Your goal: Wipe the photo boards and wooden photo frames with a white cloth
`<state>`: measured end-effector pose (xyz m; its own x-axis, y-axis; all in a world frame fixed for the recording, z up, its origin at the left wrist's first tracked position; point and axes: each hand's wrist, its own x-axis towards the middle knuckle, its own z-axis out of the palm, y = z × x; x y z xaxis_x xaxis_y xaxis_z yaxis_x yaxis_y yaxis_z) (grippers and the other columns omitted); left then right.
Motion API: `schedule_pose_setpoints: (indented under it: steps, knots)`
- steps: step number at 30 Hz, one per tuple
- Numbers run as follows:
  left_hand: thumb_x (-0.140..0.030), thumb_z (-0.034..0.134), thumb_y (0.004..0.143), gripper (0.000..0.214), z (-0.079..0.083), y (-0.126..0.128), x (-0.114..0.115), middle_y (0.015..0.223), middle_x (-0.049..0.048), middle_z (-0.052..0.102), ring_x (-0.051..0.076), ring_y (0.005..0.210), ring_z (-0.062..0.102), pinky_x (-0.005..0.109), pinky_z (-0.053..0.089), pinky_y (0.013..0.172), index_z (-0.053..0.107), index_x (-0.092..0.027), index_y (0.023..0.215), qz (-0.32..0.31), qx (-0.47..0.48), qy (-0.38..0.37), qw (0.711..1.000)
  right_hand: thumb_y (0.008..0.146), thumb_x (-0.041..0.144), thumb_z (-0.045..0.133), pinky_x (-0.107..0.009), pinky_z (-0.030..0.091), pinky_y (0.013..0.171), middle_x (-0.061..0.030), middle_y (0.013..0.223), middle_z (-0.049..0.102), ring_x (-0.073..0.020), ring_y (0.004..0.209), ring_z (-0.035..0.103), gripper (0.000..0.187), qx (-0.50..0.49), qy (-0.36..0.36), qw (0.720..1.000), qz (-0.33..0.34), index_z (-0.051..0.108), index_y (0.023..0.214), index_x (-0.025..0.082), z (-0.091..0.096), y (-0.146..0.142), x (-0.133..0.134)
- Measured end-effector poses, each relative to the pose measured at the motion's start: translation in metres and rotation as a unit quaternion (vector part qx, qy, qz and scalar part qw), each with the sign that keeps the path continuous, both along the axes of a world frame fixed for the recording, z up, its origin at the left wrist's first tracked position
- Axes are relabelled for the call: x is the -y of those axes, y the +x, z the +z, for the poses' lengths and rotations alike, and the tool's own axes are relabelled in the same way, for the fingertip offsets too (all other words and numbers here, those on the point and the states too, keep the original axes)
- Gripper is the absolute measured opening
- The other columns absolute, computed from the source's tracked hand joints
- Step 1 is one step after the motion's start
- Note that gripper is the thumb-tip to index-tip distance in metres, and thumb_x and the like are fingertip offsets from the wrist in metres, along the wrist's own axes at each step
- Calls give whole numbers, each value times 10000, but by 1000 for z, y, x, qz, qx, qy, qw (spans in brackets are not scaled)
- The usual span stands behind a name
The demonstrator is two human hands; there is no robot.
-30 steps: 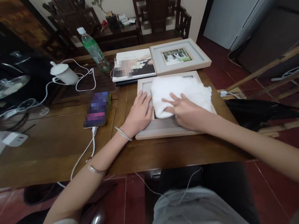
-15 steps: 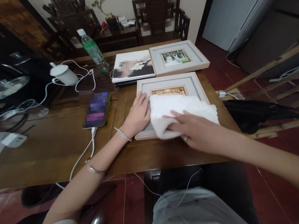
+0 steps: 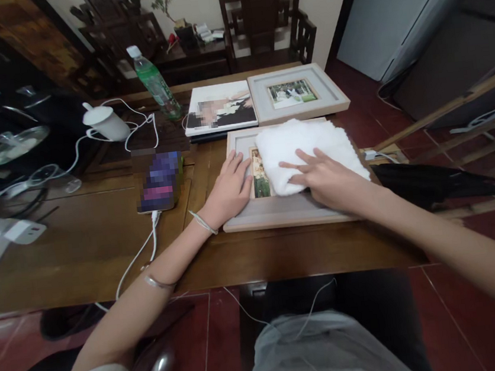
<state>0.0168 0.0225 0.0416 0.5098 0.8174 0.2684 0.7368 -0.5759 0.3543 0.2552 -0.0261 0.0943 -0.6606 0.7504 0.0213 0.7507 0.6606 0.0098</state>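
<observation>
A light wooden picture frame (image 3: 273, 213) lies flat on the table in front of me. My left hand (image 3: 229, 189) rests flat on the frame's left edge, fingers stretched out. A folded white cloth (image 3: 303, 146) covers most of the frame's glass. My right hand (image 3: 325, 178) presses down on the cloth's near part with fingers spread. A strip of the photo (image 3: 258, 172) shows between my hands.
Behind lie a second framed photo (image 3: 297, 92) and a photo album (image 3: 219, 107). A phone (image 3: 160, 180) on a white cable, a white cup (image 3: 106, 122) and a green bottle (image 3: 153, 83) stand to the left. A dark wooden table (image 3: 93, 244) holds everything; chairs stand behind.
My right hand has pushed the cloth from the frame's near edge back up and to the right over the glass. My left hand has stayed on the frame.
</observation>
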Motion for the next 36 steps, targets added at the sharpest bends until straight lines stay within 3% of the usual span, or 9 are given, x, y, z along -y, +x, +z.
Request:
schedule_pose_setpoints:
  steps: [6,9,13,21,25,29,32,36]
  knots:
    - [-282,361,936,446,1,0,1,1479,158,391,301,1442,209,517,224,1173,445,-107,1338,-1,-5,4,1000,696,-1,540,-682,352,1003,-97,1524,337,-476,1356,291,591,13,-59,998,-2,604,1251,189,8,-20,70]
    - [-254,365,925,452,2,0,2,1491,170,369,310,1444,200,545,244,1156,434,-103,1346,-4,-8,-11,1000,705,43,580,-697,340,1011,-102,1528,329,-488,1357,279,555,10,-68,998,5,615,1235,205,10,-32,87]
    - [-273,370,927,455,2,-2,2,1510,160,345,309,1447,191,572,278,1130,424,-138,1358,-11,-5,-25,1000,793,90,520,-712,295,1032,-114,1532,323,-473,1375,249,424,6,-46,999,7,642,1185,199,4,-47,82]
    - [-286,359,934,482,0,-4,-3,1496,188,360,297,1446,197,502,237,1168,416,-74,1363,-22,3,-19,1000,823,40,404,-685,253,1064,-83,1543,316,-415,1405,220,493,9,-48,999,5,604,1250,185,0,-49,37]
    - [-282,362,933,471,-2,-4,-4,1507,152,356,296,1450,187,529,276,1143,410,-127,1376,-27,5,-22,999,793,52,481,-704,245,1060,-78,1554,285,-434,1406,197,453,0,-46,999,23,642,1196,179,-2,-47,56]
    - [-283,396,926,481,-2,-5,-3,1511,168,344,308,1452,177,529,273,1145,416,-106,1374,-21,-11,-27,999,796,65,538,-698,257,1070,-57,1542,311,-418,1406,216,330,-38,-5,998,54,701,1055,187,-10,-37,84]
    - [-253,396,918,485,-1,-4,-3,1497,190,358,296,1450,192,493,258,1162,420,-64,1364,-14,-17,-20,1000,827,82,538,-692,269,1075,-33,1526,343,-401,1401,247,217,-68,41,994,78,717,899,183,-15,-20,94]
    - [-244,350,934,454,0,-2,-2,1480,180,388,284,1444,215,494,239,1171,441,-66,1342,-7,-11,-1,1000,782,19,514,-642,285,1099,-34,1518,352,-351,1409,256,248,-77,62,991,95,700,815,181,-11,11,92]
